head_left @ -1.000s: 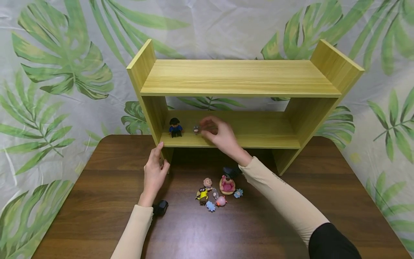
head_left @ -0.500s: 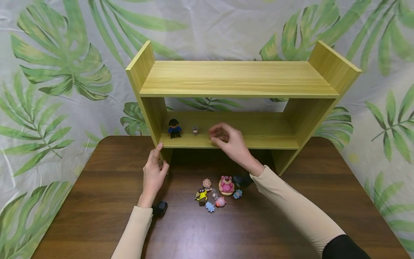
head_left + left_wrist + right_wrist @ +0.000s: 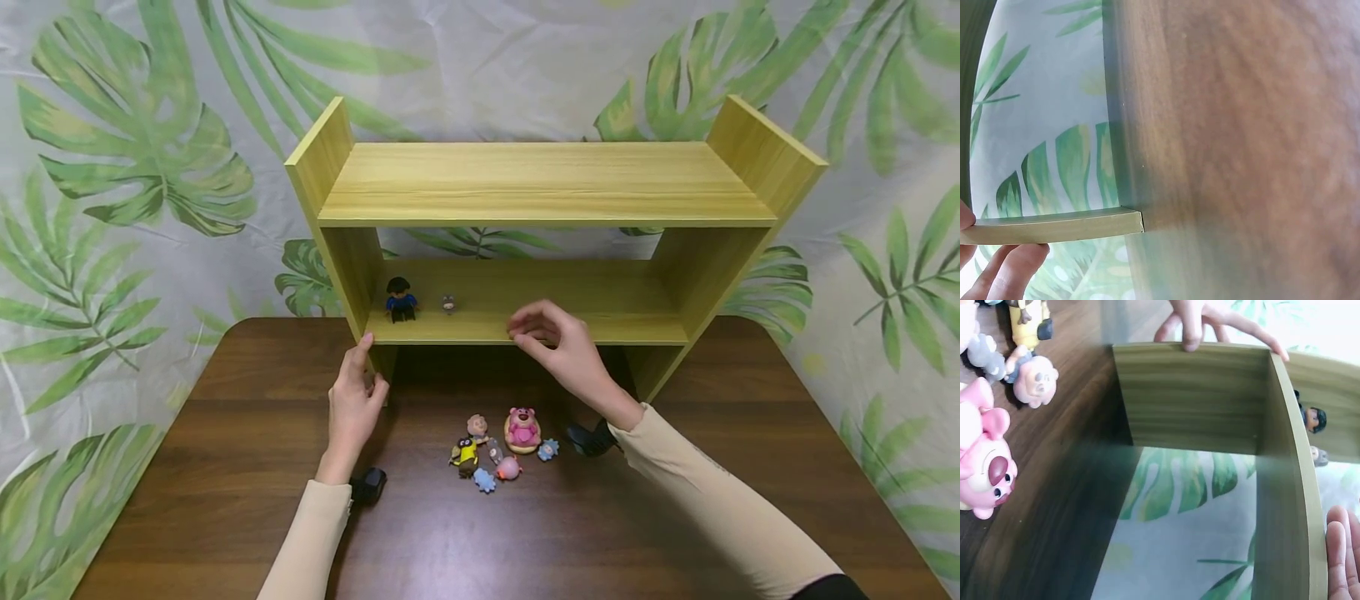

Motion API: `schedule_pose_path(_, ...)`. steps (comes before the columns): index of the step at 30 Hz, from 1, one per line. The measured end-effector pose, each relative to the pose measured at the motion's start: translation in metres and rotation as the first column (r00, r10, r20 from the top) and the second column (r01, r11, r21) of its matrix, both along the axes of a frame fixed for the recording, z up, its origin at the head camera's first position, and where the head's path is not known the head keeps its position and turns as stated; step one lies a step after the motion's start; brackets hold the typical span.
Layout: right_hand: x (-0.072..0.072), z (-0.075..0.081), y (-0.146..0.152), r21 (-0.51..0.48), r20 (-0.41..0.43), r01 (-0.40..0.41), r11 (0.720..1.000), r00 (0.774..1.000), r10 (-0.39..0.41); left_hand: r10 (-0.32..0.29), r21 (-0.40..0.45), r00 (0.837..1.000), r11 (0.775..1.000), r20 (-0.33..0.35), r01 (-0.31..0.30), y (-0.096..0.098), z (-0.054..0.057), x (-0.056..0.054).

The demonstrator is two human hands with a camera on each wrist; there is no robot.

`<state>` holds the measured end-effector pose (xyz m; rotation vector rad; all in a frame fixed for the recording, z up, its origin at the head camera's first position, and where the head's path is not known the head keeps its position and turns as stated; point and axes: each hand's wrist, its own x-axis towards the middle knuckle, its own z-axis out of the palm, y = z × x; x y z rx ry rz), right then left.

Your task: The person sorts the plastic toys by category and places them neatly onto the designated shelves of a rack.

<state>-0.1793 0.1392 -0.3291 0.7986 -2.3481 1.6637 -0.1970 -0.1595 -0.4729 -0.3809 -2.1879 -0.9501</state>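
Observation:
A light wooden shelf unit (image 3: 525, 221) stands on the table. My left hand (image 3: 352, 408) holds the front edge of its left side panel (image 3: 1079, 224), thumb on one face and fingers on the other. My right hand (image 3: 562, 346), fingers loosely bent and holding nothing, hovers at the front edge of the middle board, right of centre. On that board's left end a toy figure in blue with black hair (image 3: 401, 300) stands upright. A small grey toy figure (image 3: 448, 304) stands a little to its right. Both figures also show in the right wrist view, partly hidden behind the board.
On the dark wooden table (image 3: 247, 467), in front of the shelf, lie several small toys: a pink bear (image 3: 522, 430), a yellow-clad figure (image 3: 467, 457), a pink round-headed figure (image 3: 477, 426), a pink round toy (image 3: 508, 468) and blue pieces (image 3: 484, 480). A leaf-patterned cloth (image 3: 135, 208) hangs behind.
My right hand has drawn away from the small grey figure, moving right and toward the front edge of the board. The grey figure stays on the board. My left hand keeps its place.

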Motion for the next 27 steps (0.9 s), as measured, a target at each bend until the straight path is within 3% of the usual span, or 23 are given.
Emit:
schedule_pose_path(13, 0.011, -0.005, 0.015, 0.027, -0.024, 0.007, 1.000, 1.000, -0.006, 0.002, -0.002, 1.000, 1.000, 0.010, -0.002, 0.001, -0.001, -0.001)
schedule_pose_path(20, 0.003, -0.040, 0.031, 0.026, -0.036, 0.003, 1.000, 0.999, -0.002, 0.001, 0.001, 1.000, 1.000, -0.004, -0.001, 0.001, -0.002, -0.001)
schedule_pose_path(27, 0.013, -0.050, 0.034, 0.041, -0.035, -0.008, 0.999, 0.999, 0.010, 0.001, 0.004, 1.000, 1.000, 0.009, -0.001, 0.000, -0.002, 0.000)
